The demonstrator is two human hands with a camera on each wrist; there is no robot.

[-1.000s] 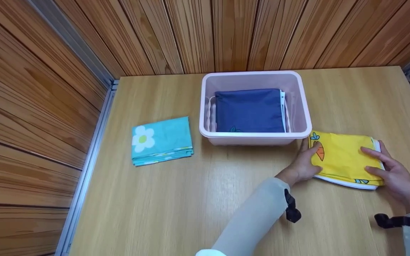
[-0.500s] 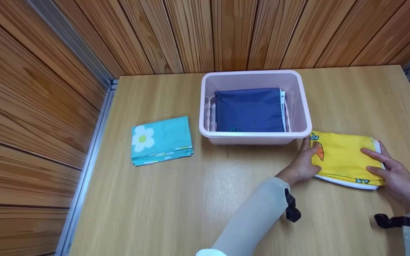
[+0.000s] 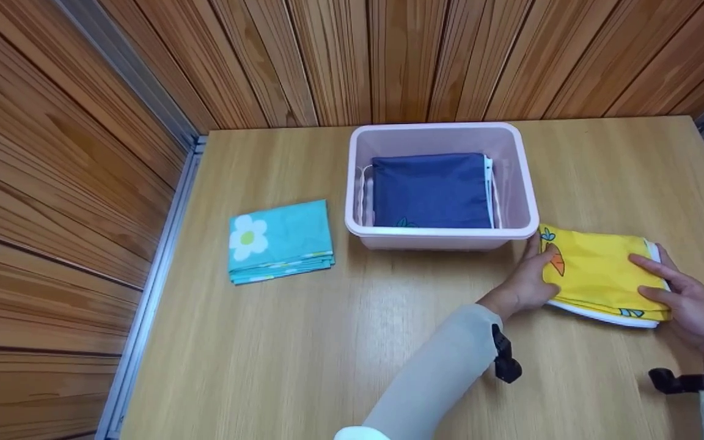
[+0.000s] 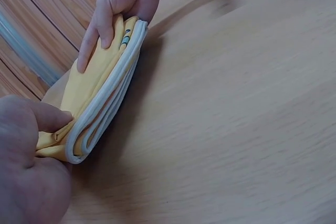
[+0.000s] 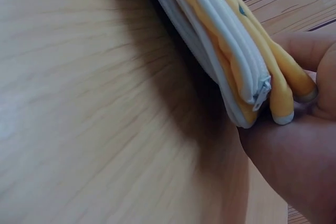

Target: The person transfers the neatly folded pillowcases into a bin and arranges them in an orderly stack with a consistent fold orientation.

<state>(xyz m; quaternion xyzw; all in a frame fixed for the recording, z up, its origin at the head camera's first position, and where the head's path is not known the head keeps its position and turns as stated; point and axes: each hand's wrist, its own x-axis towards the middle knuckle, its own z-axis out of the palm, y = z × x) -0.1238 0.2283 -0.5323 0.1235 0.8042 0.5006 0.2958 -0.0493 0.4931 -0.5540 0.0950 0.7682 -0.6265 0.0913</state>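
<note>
On the right of the head view lies a folded yellow zippered cloth cover (image 3: 602, 263) with a carrot print and white edging. My left hand (image 3: 529, 281) grips its left end, thumb on top and fingers at the far side. At the opposite end my right hand (image 3: 688, 302) pinches the folds, two digits lying across the upper face. The left wrist view shows the stacked layers of the cover (image 4: 102, 95) along its near edge, close over the table. A zipper pull (image 5: 262, 93) shows at the end by my right hand in the right wrist view.
A pale pink plastic bin (image 3: 443, 233) stands at the back middle, with a folded navy cloth (image 3: 431, 189) inside. To its left a folded turquoise cloth (image 3: 285, 238) with a white flower lies on the wooden table (image 3: 278, 354). Wood-plank walls (image 3: 340, 61) border the back and left.
Both hands and the yellow cover have shifted very slightly to the right, with the grip kept. The whole head view has also moved a little. Bin and other cloths stay in place.
</note>
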